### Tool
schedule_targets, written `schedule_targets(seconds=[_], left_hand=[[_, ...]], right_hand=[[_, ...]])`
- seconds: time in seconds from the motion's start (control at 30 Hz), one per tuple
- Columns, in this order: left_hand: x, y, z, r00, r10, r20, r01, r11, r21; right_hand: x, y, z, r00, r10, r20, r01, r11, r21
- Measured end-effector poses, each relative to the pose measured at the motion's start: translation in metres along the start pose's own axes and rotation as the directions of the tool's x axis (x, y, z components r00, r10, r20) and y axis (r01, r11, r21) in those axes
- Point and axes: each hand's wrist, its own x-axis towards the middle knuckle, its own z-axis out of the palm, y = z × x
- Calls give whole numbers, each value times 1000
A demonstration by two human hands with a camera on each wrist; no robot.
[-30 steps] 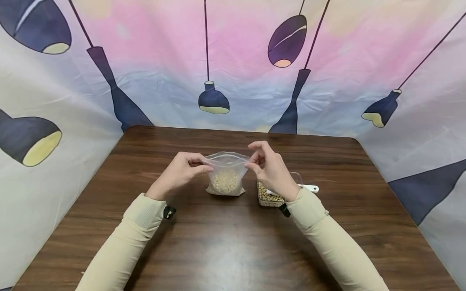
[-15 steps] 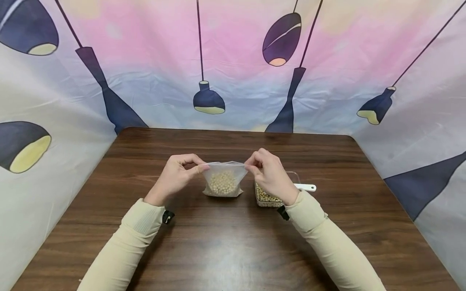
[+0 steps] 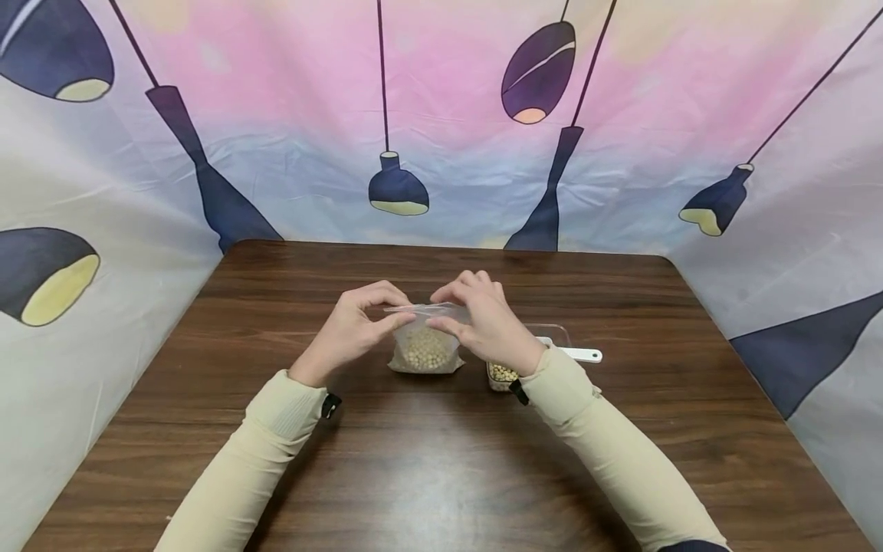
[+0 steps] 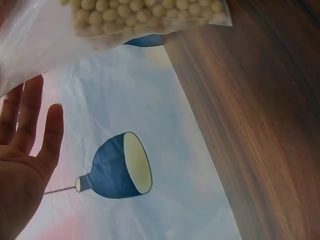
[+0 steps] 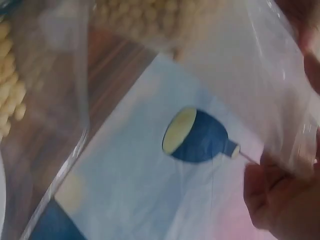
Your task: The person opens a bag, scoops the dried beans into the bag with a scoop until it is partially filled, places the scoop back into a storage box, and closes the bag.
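Observation:
A clear zip bag (image 3: 425, 354), part filled with pale round beans, stands upright on the table. My left hand (image 3: 348, 328) holds the left side of its mouth, thumb in front and fingers behind. The right hand (image 3: 488, 322) is at the right side of the mouth, its thumb on the near face and its fingers arched over the far side. In the left wrist view, beans (image 4: 145, 12) lie in the bag's bottom and several fingers stretch out behind the plastic. Blurred bag plastic (image 5: 235, 65) spans the right wrist view, partly hiding the right fingers.
Right of the bag, a clear box (image 3: 498, 386) of similar beans sits partly behind my right wrist. A white handle (image 3: 586, 355) sticks out past its right side. The brown wooden table (image 3: 428, 475) meets a printed cloth backdrop (image 3: 310, 192).
Both hands have come closer together along the bag's top. The mouth, wide a second ago and stretched flat half a second ago, now looks slack. The bag has stayed nearly in place.

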Motion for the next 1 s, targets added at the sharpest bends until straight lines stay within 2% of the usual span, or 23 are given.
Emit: schedule_targets(seconds=[0.1, 0.23, 0.4, 0.57, 0.67, 0.77, 0.87, 1.0], left_hand=[[1, 1, 2, 999, 45, -6, -45, 999, 10], [1, 2, 3, 996, 88, -29, -87, 996, 37], [0, 2, 3, 987, 155, -39, -152, 985, 88], [2, 2, 0, 988, 155, -22, -153, 984, 89], [6, -6, -4, 995, 99, -22, -97, 991, 87], [10, -23, -8, 1000, -2, -30, 5, 997, 82], [10, -40, -9, 993, -118, -27, 119, 992, 48], [5, -48, -8, 977, -212, 2, 212, 977, 31]], right_hand=[[5, -3, 5, 999, -21, -40, 22, 999, 33], [8, -5, 9, 995, -31, -93, 33, 999, 22], [6, -6, 7, 995, -45, -92, 44, 999, -15], [-3, 6, -6, 994, -23, -105, 17, 998, -56], [-3, 11, -9, 993, -16, -119, 7, 997, -79], [2, 13, -12, 995, 17, -96, -25, 996, -86], [4, 19, -16, 993, 110, -33, -112, 991, -69], [0, 28, -18, 979, 201, 45, -199, 979, -35]])
